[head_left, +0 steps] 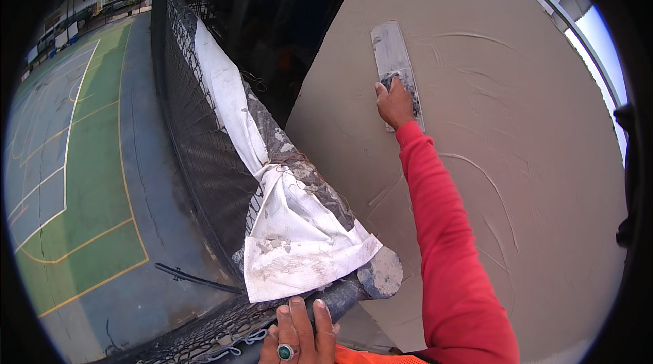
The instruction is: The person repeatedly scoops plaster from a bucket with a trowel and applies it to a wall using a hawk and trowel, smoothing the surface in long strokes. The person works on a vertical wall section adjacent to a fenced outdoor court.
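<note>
My right hand [396, 103], at the end of a red sleeve, is closed round the dark handle of a plastering trowel [392, 47]. The long, flat metal blade lies against a wet grey-brown plastered wall [517, 126], which shows curved ridges and streaks. At the lower edge, my left hand [297, 337] wears a ring with a green stone. Its fingers curl over a dark pipe rail [343, 296]; the thumb and palm are mostly hidden. Just beyond those fingers hangs a dirty white cloth [299, 241], tied with wire around a plaster-spattered post [381, 272].
Black netting [204, 160] runs along the left of the post. Far below it lies a green and blue sports court [95, 228] with painted lines. A dark opening [286, 17] borders the wall's left edge. Orange fabric [374, 356] shows at the bottom.
</note>
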`<state>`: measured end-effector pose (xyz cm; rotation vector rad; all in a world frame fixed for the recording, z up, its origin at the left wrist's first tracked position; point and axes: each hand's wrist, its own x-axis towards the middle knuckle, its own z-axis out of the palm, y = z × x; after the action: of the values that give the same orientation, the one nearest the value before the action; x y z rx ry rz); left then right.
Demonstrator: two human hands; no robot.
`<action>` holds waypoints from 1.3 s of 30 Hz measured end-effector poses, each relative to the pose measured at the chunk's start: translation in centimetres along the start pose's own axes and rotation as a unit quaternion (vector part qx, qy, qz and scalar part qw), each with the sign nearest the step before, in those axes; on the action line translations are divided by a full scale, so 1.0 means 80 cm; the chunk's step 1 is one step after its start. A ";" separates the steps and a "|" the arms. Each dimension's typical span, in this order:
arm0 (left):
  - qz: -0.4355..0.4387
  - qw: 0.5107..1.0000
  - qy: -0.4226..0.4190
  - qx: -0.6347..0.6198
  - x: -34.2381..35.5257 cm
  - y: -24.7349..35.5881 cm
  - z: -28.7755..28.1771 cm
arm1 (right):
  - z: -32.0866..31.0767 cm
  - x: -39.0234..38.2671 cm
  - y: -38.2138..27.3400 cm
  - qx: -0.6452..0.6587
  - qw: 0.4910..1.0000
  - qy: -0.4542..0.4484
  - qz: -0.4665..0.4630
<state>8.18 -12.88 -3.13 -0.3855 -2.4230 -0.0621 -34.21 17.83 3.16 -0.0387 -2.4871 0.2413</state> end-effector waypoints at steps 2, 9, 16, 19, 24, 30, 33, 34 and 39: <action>0.002 1.000 -0.001 -0.010 -0.002 -0.001 -0.001 | -0.037 0.013 0.002 0.024 0.999 0.034 -0.001; 0.006 1.000 0.008 -0.028 -0.004 -0.002 -0.001 | -0.201 0.090 0.008 0.043 0.997 0.055 0.028; -0.006 0.999 0.010 -0.039 -0.002 0.002 0.001 | -0.348 0.124 -0.051 0.042 0.990 0.105 0.080; 0.000 0.999 0.007 -0.033 -0.002 0.000 0.001 | -0.284 0.066 -0.052 -0.063 0.995 0.035 -0.062; 0.018 1.000 0.004 -0.020 -0.001 -0.004 0.002 | -0.083 -0.091 -0.041 -0.159 0.952 -0.234 -0.117; 0.011 1.000 0.002 -0.004 0.003 -0.004 0.002 | 0.060 -0.126 -0.031 -0.185 0.913 -0.340 -0.127; 0.021 1.000 -0.009 0.008 0.003 -0.005 0.001 | 0.110 -0.108 -0.039 -0.172 0.919 -0.336 -0.111; 0.023 0.999 -0.021 0.005 0.003 -0.004 0.000 | 0.123 -0.096 -0.043 -0.161 0.921 -0.340 -0.107; -0.003 0.999 -0.050 -0.003 0.005 0.003 -0.002 | 0.184 -0.017 -0.060 -0.149 0.915 -0.371 -0.046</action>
<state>8.05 -12.59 -2.80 -0.3915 -2.5228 -0.0538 -41.75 10.63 -8.33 0.0552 -3.2520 -0.2165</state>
